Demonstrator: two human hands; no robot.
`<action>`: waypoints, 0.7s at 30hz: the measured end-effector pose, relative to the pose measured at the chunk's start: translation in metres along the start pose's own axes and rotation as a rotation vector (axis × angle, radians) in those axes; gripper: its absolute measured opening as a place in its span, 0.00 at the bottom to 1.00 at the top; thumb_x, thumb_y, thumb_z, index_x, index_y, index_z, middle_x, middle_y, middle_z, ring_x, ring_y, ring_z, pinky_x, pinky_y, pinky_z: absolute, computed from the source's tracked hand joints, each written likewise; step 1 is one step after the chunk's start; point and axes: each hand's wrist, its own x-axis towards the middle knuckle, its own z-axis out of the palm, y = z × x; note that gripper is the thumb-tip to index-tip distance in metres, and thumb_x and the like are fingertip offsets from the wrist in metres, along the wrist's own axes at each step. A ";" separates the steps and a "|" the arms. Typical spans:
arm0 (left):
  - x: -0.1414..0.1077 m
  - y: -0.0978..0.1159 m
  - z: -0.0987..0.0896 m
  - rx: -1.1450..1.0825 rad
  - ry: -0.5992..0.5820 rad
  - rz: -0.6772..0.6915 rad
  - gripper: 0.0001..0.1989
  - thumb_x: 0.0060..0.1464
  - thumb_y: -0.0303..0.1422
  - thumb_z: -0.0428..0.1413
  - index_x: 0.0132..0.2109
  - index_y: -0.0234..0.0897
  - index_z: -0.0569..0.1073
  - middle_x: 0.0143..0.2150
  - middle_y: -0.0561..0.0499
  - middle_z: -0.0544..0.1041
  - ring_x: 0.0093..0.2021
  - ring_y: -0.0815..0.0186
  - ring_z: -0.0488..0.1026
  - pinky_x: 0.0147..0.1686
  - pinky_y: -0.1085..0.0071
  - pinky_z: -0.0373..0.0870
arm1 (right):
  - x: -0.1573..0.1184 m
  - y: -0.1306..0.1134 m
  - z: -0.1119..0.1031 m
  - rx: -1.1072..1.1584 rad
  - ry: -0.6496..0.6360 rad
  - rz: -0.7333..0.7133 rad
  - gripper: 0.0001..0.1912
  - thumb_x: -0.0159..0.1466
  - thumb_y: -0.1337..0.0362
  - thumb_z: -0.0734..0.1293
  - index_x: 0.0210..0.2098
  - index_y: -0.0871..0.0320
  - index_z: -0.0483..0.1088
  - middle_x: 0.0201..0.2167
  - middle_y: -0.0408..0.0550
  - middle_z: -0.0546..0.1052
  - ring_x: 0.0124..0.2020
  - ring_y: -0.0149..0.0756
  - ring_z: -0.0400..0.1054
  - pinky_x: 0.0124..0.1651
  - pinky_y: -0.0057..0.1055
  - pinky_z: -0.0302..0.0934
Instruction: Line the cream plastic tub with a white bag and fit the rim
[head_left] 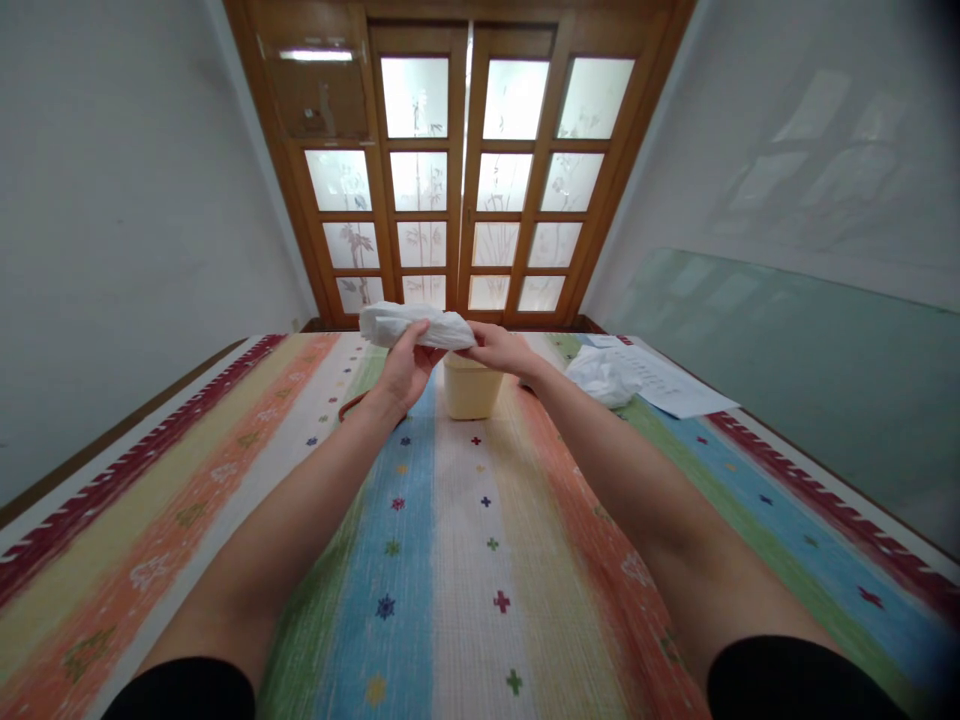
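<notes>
A white, bunched-up plastic bag (397, 325) is stretched sideways between my two hands, above the table. My left hand (411, 362) grips it from below near its middle, thumb on the near side. At the bag's right end, my right hand (496, 347) pinches it with closed fingers. Just below and behind the hands stands a small pale yellow bin (471, 392), its upper rim partly hidden by them. A reddish-brown curved object (351, 407) shows behind my left wrist, mostly covered, so its kind is unclear.
A crumpled white plastic bag (602, 375) lies on the right, beside printed paper sheets (679, 385). The table wears a striped cloth (457, 560). A greenish glass panel (787, 360) leans along the right wall; wooden glazed doors (459, 160) stand beyond the far edge.
</notes>
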 end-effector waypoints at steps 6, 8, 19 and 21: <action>0.009 -0.013 0.000 0.134 0.051 0.009 0.21 0.47 0.39 0.68 0.48 0.38 0.75 0.53 0.45 0.80 0.58 0.53 0.75 0.56 0.53 0.76 | 0.007 0.010 0.001 -0.514 0.126 0.236 0.16 0.70 0.62 0.62 0.48 0.60 0.78 0.49 0.58 0.80 0.48 0.45 0.74 0.47 0.32 0.62; 0.012 -0.017 -0.005 0.196 0.092 0.050 0.22 0.47 0.40 0.69 0.48 0.38 0.75 0.52 0.45 0.80 0.56 0.53 0.76 0.52 0.55 0.78 | 0.010 0.013 0.004 -0.573 0.019 0.300 0.16 0.69 0.59 0.64 0.50 0.60 0.79 0.48 0.60 0.81 0.46 0.47 0.76 0.44 0.33 0.63; 0.037 -0.044 -0.033 0.587 0.149 0.111 0.16 0.51 0.40 0.69 0.44 0.38 0.80 0.48 0.44 0.82 0.54 0.52 0.77 0.59 0.56 0.70 | 0.015 0.000 0.007 -0.223 -0.253 0.142 0.19 0.66 0.52 0.69 0.50 0.56 0.79 0.50 0.51 0.83 0.48 0.45 0.77 0.45 0.30 0.65; 0.036 -0.045 -0.033 0.597 0.142 0.103 0.15 0.51 0.39 0.69 0.43 0.38 0.80 0.47 0.44 0.82 0.55 0.51 0.76 0.59 0.56 0.69 | 0.006 -0.006 0.007 -0.282 -0.197 0.162 0.20 0.66 0.48 0.69 0.47 0.57 0.79 0.48 0.54 0.83 0.47 0.47 0.77 0.43 0.31 0.64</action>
